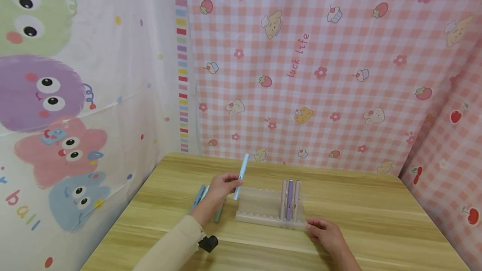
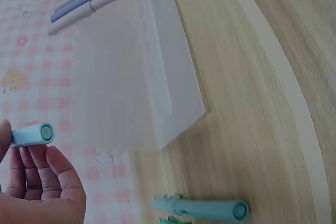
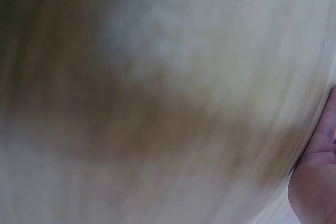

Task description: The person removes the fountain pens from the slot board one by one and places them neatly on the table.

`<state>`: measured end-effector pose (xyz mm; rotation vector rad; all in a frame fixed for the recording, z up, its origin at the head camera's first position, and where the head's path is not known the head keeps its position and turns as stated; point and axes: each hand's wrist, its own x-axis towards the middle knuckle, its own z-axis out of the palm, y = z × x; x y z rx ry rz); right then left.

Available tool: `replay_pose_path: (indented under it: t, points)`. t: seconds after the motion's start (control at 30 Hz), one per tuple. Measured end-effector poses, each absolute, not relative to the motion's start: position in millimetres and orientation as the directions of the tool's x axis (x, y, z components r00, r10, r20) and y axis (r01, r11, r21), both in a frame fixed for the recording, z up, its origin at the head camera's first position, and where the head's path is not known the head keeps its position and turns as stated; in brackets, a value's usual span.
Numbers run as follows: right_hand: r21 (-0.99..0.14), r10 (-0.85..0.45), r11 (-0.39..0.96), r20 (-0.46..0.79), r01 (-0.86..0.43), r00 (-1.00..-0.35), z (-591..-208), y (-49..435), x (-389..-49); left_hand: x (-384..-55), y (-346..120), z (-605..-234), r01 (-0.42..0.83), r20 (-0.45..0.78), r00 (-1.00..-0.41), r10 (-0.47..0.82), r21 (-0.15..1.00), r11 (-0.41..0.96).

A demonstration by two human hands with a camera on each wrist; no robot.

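Observation:
Pinched between thumb and fingers of my left hand [image 1: 224, 185], a light blue pen [image 1: 244, 165] stands tilted near the left end of a translucent pen rack [image 1: 260, 218]. The left wrist view shows that pen's round end [image 2: 46, 132] pointing at the camera. Toward the rack's right side, two greyish-pink pens [image 1: 296, 198] flank a purple pen [image 1: 290, 200], all upright in the slots. My right hand [image 1: 326, 236] grips the rack's right front corner with thumb and fingertips. Only part of that hand [image 3: 317, 182] enters the right wrist view, over blurred wood grain.
Left of the rack, a green pen [image 1: 219, 213] and blue pens [image 1: 197, 198] lie on the wooden table [image 1: 361, 204], partly behind my left forearm. A black object [image 1: 208, 243] sits at my left sleeve. Patterned cloths [image 1: 339, 45] hang behind the table and at both sides.

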<state>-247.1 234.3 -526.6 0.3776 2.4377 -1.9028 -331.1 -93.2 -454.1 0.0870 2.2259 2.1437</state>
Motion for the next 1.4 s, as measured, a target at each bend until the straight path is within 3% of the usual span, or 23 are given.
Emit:
replay_pose_path:
  t: [0.8, 1.4]
  points:
    - [-0.953, 0.163, 0.222, -0.174, 0.208, -0.971, -525, 235, -248, -331, -142, -459, -0.058, -0.059, -0.998, 0.022, 0.996, 0.073]
    - [-0.948, 0.162, 0.230, -0.185, 0.219, -0.969, -526, 237, -250, -330, -199, -476, -0.105, -0.104, -0.993, -0.055, 0.994, 0.021]
